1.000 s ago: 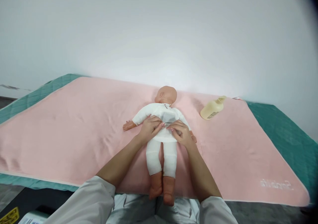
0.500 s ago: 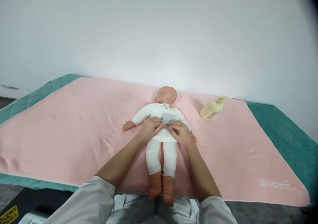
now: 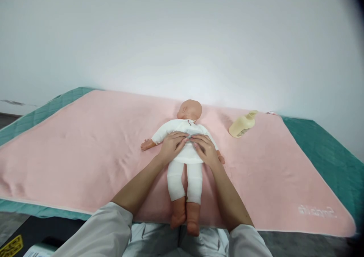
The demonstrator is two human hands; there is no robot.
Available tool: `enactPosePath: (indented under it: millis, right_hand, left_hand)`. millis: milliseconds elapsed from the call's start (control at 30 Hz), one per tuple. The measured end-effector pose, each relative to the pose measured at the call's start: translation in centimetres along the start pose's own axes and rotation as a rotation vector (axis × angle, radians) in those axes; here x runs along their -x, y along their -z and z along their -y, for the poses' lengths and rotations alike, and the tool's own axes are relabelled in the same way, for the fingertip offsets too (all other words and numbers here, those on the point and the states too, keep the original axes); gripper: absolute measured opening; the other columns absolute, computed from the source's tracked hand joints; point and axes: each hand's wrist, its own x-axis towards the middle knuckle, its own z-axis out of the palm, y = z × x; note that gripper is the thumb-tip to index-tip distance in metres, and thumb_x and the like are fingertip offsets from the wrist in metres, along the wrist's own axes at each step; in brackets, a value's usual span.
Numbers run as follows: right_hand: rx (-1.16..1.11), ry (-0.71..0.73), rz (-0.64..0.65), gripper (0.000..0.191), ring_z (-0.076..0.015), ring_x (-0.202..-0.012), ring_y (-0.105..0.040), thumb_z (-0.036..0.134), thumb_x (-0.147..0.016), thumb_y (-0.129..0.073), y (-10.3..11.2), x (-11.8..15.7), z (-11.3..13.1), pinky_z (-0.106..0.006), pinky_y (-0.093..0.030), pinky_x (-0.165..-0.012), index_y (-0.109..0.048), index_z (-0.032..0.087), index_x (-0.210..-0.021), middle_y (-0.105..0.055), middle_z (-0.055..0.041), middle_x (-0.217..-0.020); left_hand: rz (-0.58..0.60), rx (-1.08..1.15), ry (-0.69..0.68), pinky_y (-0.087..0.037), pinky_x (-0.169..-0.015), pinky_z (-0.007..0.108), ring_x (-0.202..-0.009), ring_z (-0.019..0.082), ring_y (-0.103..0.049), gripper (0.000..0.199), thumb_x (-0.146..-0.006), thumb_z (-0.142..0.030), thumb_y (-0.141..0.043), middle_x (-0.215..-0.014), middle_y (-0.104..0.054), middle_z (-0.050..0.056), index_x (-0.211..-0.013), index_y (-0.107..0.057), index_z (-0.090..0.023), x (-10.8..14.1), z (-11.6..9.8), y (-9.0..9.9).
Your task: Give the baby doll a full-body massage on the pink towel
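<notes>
A baby doll point(image 3: 190, 156) with a white cloth body lies face down, its bare head point(image 3: 192, 109) away from me and its feet toward me. My left hand point(image 3: 172, 147) rests on the left of its back, and my right hand point(image 3: 205, 148) on the right. The fingertips of both hands come close together at the middle of the back. Between them shows a bit of a small greyish patch point(image 3: 190, 136), mostly hidden by my fingers. Both hands are closed, thumbs near the index fingers, around part of it or the cloth; which one is unclear.
A pale yellow pump bottle point(image 3: 241, 126) lies on its side on the pink blanket point(image 3: 93, 147), right of the doll. A green quilted mat point(image 3: 327, 147) shows beneath the blanket. A white wall point(image 3: 182, 40) stands behind.
Both hands' fingers have moved slightly forward along the doll's back. The greyish patch, earlier raised and largely visible, is now mostly covered or folded down.
</notes>
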Motion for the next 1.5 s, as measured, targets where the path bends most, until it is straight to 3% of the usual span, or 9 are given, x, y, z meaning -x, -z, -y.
enactPosePath:
  millis: [367, 667, 1067, 1333, 1500]
  right_hand:
    - [-0.059, -0.047, 0.011, 0.026, -0.0204, -0.115, -0.059, 0.026, -0.097, -0.05, -0.1, 0.0, -0.1, -0.043, -0.047, -0.102, -0.068, 0.029, -0.114, -0.069, -0.0028, -0.116]
    - [-0.025, -0.123, 0.011, 0.032, -0.022, -0.129, -0.048, 0.032, -0.097, -0.049, -0.2, 0.1, -0.1, -0.045, -0.039, -0.112, -0.061, 0.027, -0.126, -0.057, -0.0067, -0.135]
    - [-0.056, -0.173, 0.049, 0.032, -0.0211, -0.126, -0.052, 0.032, -0.097, -0.048, -0.1, -0.1, -0.3, -0.043, -0.04, -0.111, -0.061, 0.026, -0.126, -0.062, -0.007, -0.13]
    - [-0.041, -0.155, 0.011, 0.037, -0.0226, -0.134, -0.046, 0.037, -0.098, -0.046, -0.3, 0.0, -0.7, -0.046, -0.037, -0.115, -0.057, 0.027, -0.132, -0.053, -0.0068, -0.14]
    - [-0.034, -0.173, 0.054, 0.04, -0.0219, -0.135, -0.044, 0.04, -0.099, -0.043, -0.3, -0.3, -0.9, -0.045, -0.035, -0.117, -0.053, 0.027, -0.136, -0.053, -0.0068, -0.141]
  left_hand:
    - [0.028, -0.013, 0.039, -0.051, -0.094, 0.04, -0.1, 0.018, -0.067, 0.027, -0.098, -0.027, -0.046, -0.105, -0.074, 0.003, -0.095, -0.072, -0.02, 0.0, 0.5, -0.2]
    - [0.054, -0.057, 0.044, -0.046, -0.104, 0.043, -0.118, 0.02, -0.059, 0.026, -0.096, -0.027, -0.046, -0.126, -0.065, 0.007, -0.111, -0.067, -0.02, 0.1, 0.2, -0.1]
    - [0.117, -0.084, 0.097, -0.047, -0.102, 0.044, -0.116, 0.022, -0.061, 0.03, -0.096, -0.032, -0.046, -0.12, -0.068, 0.007, -0.12, -0.06, -0.019, -0.1, 0.3, -0.1]
    - [0.084, -0.056, 0.045, -0.047, -0.104, 0.042, -0.117, 0.021, -0.059, 0.029, -0.097, -0.031, -0.045, -0.121, -0.067, 0.007, -0.117, -0.062, -0.019, -1.2, 0.7, 0.3]
    - [0.126, -0.117, 0.021, -0.046, -0.105, 0.043, -0.116, 0.022, -0.06, 0.03, -0.097, -0.033, -0.046, -0.12, -0.067, 0.008, -0.116, -0.062, -0.018, -1.7, 0.9, 0.0]
